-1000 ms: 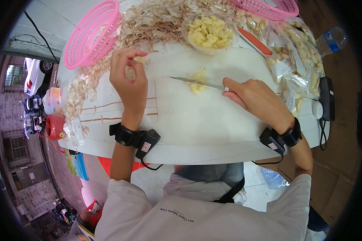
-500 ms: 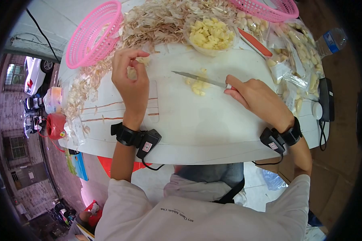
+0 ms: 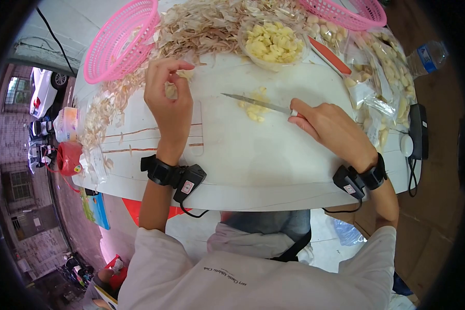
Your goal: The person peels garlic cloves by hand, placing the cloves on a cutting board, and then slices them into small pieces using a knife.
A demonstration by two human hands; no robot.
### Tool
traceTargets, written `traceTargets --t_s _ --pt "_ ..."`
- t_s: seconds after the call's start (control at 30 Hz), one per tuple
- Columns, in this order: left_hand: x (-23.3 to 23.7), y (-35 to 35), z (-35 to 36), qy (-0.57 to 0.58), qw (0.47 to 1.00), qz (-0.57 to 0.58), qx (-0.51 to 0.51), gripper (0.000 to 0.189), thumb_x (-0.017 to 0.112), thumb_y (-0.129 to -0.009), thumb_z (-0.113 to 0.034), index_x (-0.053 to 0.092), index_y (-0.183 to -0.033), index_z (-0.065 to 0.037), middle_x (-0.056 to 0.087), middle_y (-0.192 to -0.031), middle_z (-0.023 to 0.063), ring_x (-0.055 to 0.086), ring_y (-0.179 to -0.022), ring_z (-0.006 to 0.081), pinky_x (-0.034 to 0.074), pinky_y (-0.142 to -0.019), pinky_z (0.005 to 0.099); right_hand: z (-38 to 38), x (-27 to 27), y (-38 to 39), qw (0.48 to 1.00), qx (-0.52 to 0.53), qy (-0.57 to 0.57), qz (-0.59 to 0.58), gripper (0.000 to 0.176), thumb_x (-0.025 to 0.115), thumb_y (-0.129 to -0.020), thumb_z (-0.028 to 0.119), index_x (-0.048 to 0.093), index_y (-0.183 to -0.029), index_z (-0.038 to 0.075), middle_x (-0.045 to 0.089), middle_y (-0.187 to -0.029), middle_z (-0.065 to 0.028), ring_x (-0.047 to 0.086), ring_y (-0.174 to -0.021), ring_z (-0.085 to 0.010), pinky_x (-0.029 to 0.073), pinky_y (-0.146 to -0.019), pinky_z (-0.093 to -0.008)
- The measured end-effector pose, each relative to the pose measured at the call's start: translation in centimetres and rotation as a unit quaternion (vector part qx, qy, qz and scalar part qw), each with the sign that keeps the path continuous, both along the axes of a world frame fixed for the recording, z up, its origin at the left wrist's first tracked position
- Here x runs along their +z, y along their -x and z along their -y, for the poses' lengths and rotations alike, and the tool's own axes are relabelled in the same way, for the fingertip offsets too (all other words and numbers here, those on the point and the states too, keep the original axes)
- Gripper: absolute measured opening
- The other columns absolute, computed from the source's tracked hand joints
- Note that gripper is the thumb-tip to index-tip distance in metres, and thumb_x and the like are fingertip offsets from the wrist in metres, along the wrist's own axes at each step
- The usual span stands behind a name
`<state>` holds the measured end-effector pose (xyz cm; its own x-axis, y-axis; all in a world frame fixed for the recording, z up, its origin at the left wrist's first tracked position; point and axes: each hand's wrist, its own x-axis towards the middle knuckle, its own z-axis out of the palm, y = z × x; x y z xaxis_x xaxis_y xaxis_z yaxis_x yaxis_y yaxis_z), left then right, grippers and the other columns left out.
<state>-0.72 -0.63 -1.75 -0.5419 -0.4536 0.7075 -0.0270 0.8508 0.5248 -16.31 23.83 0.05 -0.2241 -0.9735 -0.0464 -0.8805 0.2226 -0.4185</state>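
My right hand [image 3: 328,126] is closed round the handle of a knife [image 3: 256,101], its blade pointing left above the white cutting board [image 3: 243,155]. Cut garlic pieces [image 3: 257,111] lie on the board under and beside the blade. My left hand [image 3: 169,95] is raised over the board's left edge, with its fingers curled and thumb and forefinger close together. Pale garlic bits [image 3: 171,91] show by its fingers; whether they are held or lie behind cannot be made out. Beyond the board stands a clear bowl [image 3: 274,64] of cut garlic.
Garlic skins [image 3: 201,28] are heaped at the back. Pink baskets [image 3: 121,41] [image 3: 346,15] stand at the back left and right. An orange-red knife [image 3: 329,55] lies near bags of garlic [image 3: 382,77]. A water bottle [image 3: 427,58] and black device [image 3: 418,132] are at the right.
The view has shifted slightly. Both hands and the knife keep nearly the same pose, with only slight movement of the left fingers.
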Motion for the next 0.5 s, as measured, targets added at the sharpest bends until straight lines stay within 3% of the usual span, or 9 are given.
traceTargets --t_s 0.2,0.27,0.5 --pt "-0.05 0.08 0.07 0.001 1.000 -0.003 -0.002 0.023 0.046 -0.082 0.016 0.060 -0.092 0.001 0.060 -0.094 0.0060 0.056 -0.086 0.0135 0.045 -0.076 0.0243 0.03 0.18 -0.05 1.000 0.003 -0.007 -0.003 0.024 0.050 -0.099 0.029 0.052 -0.103 0.005 0.059 -0.065 -0.0191 0.061 -0.068 -0.0397 0.046 -0.060 -0.0486" --pt "-0.05 0.36 -0.08 -0.018 0.999 -0.038 -0.004 0.025 0.047 -0.077 0.014 0.064 -0.086 -0.002 0.057 -0.086 0.0056 0.052 -0.078 0.0167 0.041 -0.066 0.0276 -0.01 0.16 -0.09 1.000 0.004 -0.006 -0.006 0.024 0.050 -0.099 0.029 0.052 -0.103 0.005 0.059 -0.065 -0.0190 0.061 -0.068 -0.0396 0.046 -0.060 -0.0486" --pt "0.00 0.38 -0.13 -0.020 0.999 -0.039 -0.003 0.026 0.047 -0.077 0.015 0.063 -0.086 -0.002 0.057 -0.085 0.0049 0.052 -0.077 0.0170 0.041 -0.065 0.0278 -0.05 0.05 -0.07 1.000 0.003 0.003 -0.002 0.023 0.051 -0.098 0.029 0.054 -0.103 0.006 0.059 -0.065 -0.0192 0.061 -0.068 -0.0394 0.047 -0.061 -0.0481"
